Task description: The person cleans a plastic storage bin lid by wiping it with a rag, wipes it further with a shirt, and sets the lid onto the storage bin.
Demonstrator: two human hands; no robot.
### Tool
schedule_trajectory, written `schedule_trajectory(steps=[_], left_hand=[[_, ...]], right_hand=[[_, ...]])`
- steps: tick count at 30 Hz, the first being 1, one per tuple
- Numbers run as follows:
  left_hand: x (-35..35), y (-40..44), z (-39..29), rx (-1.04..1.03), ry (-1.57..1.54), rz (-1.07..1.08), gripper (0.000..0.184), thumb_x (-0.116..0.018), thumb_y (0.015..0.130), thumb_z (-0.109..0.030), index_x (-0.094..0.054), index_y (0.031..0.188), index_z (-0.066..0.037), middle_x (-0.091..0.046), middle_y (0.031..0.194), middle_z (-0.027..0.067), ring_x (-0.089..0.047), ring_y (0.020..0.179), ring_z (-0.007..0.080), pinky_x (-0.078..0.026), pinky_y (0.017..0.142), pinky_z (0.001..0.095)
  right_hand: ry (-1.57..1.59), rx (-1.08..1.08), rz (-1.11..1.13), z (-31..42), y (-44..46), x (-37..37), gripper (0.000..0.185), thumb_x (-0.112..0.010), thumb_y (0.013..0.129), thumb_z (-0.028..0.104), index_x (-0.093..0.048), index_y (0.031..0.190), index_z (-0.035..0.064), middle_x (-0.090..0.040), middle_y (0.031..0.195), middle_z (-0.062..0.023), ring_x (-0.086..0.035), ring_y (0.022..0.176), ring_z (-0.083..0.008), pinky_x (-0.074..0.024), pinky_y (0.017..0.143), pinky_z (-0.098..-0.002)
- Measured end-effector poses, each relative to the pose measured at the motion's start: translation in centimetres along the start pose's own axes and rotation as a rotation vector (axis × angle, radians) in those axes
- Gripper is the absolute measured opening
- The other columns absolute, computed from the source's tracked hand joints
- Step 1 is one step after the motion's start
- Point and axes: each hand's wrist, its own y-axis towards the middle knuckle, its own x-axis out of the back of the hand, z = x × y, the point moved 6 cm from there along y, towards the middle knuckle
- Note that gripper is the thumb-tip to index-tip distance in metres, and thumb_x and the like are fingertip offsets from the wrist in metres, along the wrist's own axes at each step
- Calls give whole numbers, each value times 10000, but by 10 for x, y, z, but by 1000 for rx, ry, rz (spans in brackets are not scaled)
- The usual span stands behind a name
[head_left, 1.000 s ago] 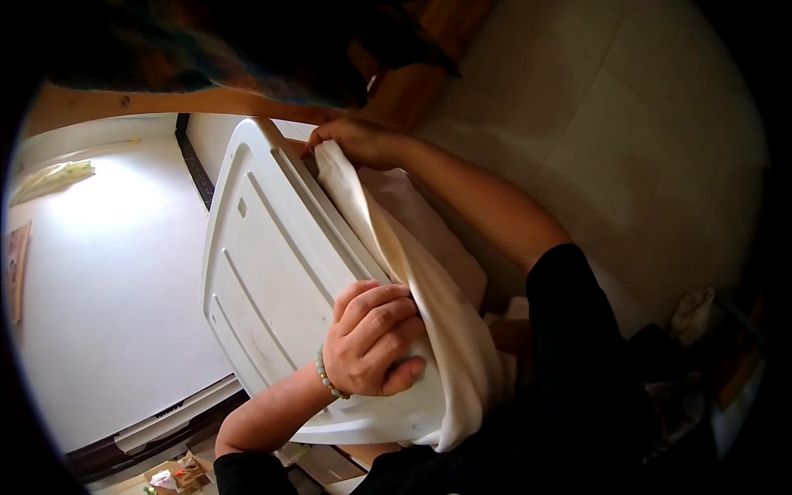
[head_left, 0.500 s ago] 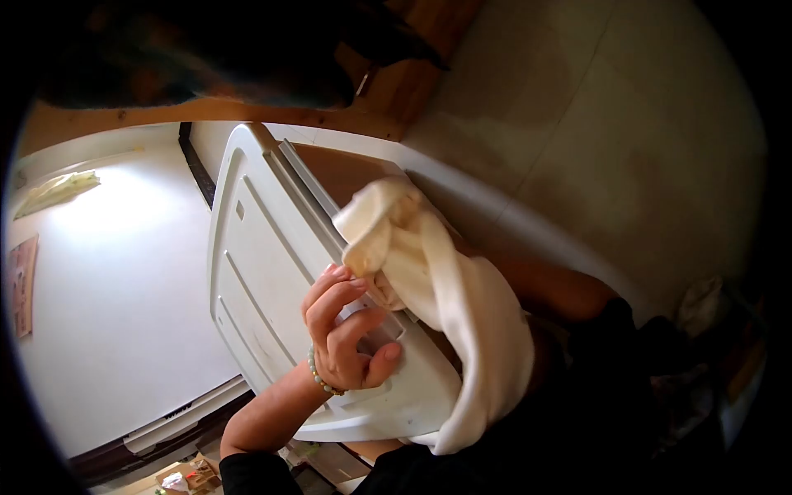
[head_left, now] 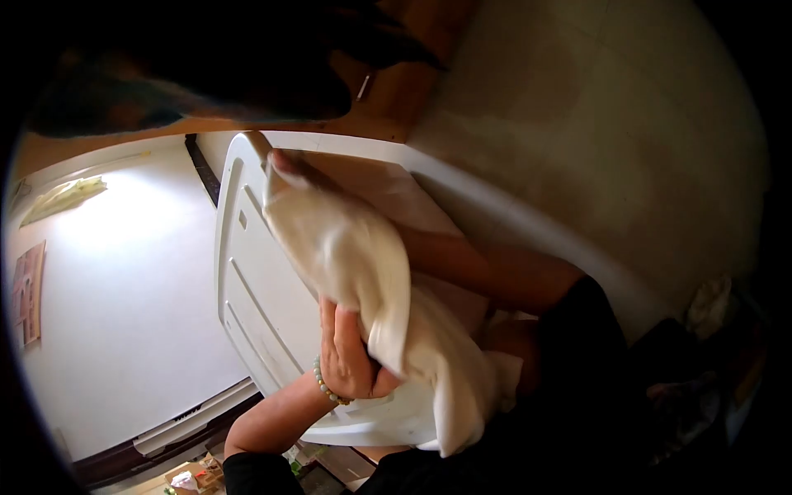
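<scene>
A cream cloth [head_left: 355, 256] lies in loose folds across the edge of a white ribbed plastic lid or panel [head_left: 268, 330]. My left hand [head_left: 348, 351], with a beaded bracelet at the wrist, is closed on the cloth's near edge over the panel; its fingertips are partly covered by the fabric. Near the panel's top corner, my right hand [head_left: 301, 175] holds the far end of the cloth. Motion blurs its fingers, and the cloth hides part of it. Behind the cloth is a brownish flat surface [head_left: 371, 177] beside the panel.
Wood framing [head_left: 388, 99] and dark fabric [head_left: 190, 66] run along the top. Tiled floor [head_left: 594, 148] lies at the right. A brightly lit white surface [head_left: 140, 330] fills the left, and small items [head_left: 186, 478] sit at the lower left. Crumpled cloth [head_left: 709, 305] is at the right.
The cloth was bunched toward the middle and now stretches up over the panel's edge. My right hand has come back into sight near the top corner. My left hand's fingers have closed together.
</scene>
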Motion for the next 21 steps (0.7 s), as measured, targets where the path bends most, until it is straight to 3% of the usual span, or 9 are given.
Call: schedule_trajectory(steps=[3, 6, 8, 9, 12, 13, 16, 17, 21], left_hand=[[3, 8, 4, 13, 2, -39, 777, -485, 903, -375, -194, 1363, 180, -218, 1342, 482, -240, 1285, 594, -237, 1057, 579], [4, 18, 3, -42, -42, -41, 683, -514, 890, -316, -293, 1356, 131, -237, 1396, 412, -256, 1322, 526, -196, 1094, 530], [4, 19, 2, -69, -19, -27, 618, -500, 895, -283, -336, 1347, 105, -246, 1425, 364, -273, 1341, 474, -173, 1103, 522], [6, 22, -2, -60, -34, -22, 555, -508, 869, -181, -369, 1335, 87, -260, 1440, 323, -277, 1351, 440, -173, 1109, 515], [6, 18, -2, -8, -48, -42, 559, -522, 811, -76, -386, 1336, 60, -277, 1445, 292, -269, 1358, 427, -183, 1114, 504], [8, 18, -4, 0, -69, -69, 570, -503, 758, 31, -417, 1321, 39, -302, 1438, 269, -271, 1358, 413, -201, 1115, 497], [12, 16, -7, -32, -53, -122, 533, -466, 754, 95, -455, 1284, 33, -323, 1428, 255, -304, 1341, 407, -233, 1108, 487], [14, 15, -8, -62, -50, -202, 516, -435, 744, 147, -496, 1240, 17, -360, 1409, 228, -354, 1313, 391, -311, 1077, 457], [27, -3, -3, -47, -146, -384, 495, -442, 759, 150, -538, 1207, -37, -437, 1360, 182, -467, 1219, 363, -429, 961, 395]], right_hand=[[-93, -24, 7, -14, 50, 5, 589, -591, 887, 194, -350, 1400, 31, -395, 1405, -108, -364, 1301, -212, -258, 1099, -311], [-139, -80, 19, -25, 63, 6, 597, -596, 879, 206, -356, 1396, 29, -398, 1401, -121, -361, 1304, -228, -254, 1102, -321], [-187, -122, 29, -27, 47, 6, 602, -599, 874, 214, -359, 1394, 28, -400, 1398, -130, -360, 1305, -239, -252, 1104, -328], [-220, -137, 37, -23, 30, 3, 604, -600, 872, 218, -361, 1392, 27, -401, 1397, -134, -359, 1306, -244, -250, 1105, -332], [-339, -189, 61, 6, -48, -6, 612, -605, 864, 231, -366, 1389, 25, -404, 1393, -148, -357, 1308, -260, -246, 1108, -342], [-380, -205, 59, 23, -76, -10, 615, -607, 861, 235, -368, 1387, 24, -405, 1392, -152, -356, 1309, -266, -245, 1109, -346], [-528, -210, 42, 73, -147, -26, 623, -611, 853, 247, -373, 1384, 22, -408, 1388, -165, -353, 1311, -282, -241, 1112, -356], [-590, -192, 35, 86, -163, -33, 626, -613, 851, 251, -375, 1382, 21, -408, 1386, -169, -352, 1312, -287, -240, 1113, -360], [-960, -10, 66, 120, -189, -72, 638, -619, 840, 267, -382, 1377, 18, -412, 1381, -187, -349, 1315, -308, -234, 1117, -374]])
